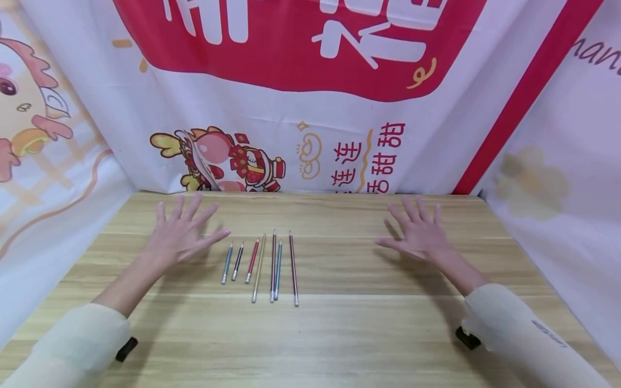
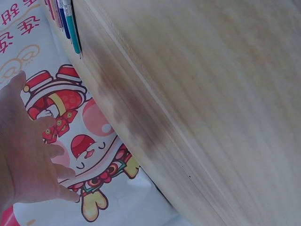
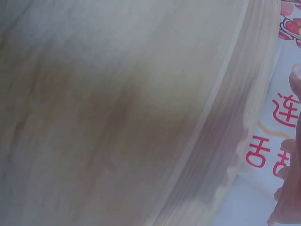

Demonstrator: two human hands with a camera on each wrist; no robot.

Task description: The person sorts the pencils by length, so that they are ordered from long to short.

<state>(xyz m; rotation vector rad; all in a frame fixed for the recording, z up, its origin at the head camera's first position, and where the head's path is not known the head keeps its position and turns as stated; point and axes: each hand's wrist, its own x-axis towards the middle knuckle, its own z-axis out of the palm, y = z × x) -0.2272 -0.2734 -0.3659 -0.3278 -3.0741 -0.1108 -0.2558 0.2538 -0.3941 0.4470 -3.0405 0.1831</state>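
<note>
The left hand (image 1: pixel 179 234) and right hand (image 1: pixel 421 236) are hovering over the worktop (image 1: pixel 339 334), each grip splaying wide, holding nothing; seven pencils (image 1: pixel 259 268) are lying between them.

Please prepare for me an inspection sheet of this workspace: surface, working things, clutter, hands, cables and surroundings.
Surface: table with wood-grain top; the pencils lie on it.
Job's things: seven pencils side by side, of differing lengths, tips pointing away from the person.
Clutter: nothing seen.
Grippers: left hand to the left of the pencils, right hand to their right; both have fingers spread and hold nothing.
Cables: nothing seen.
Surroundings: printed sheets at the back and both sides, with cartoon figures and red lettering; a small black piece shows at each sleeve, too little visible to identify.
</note>
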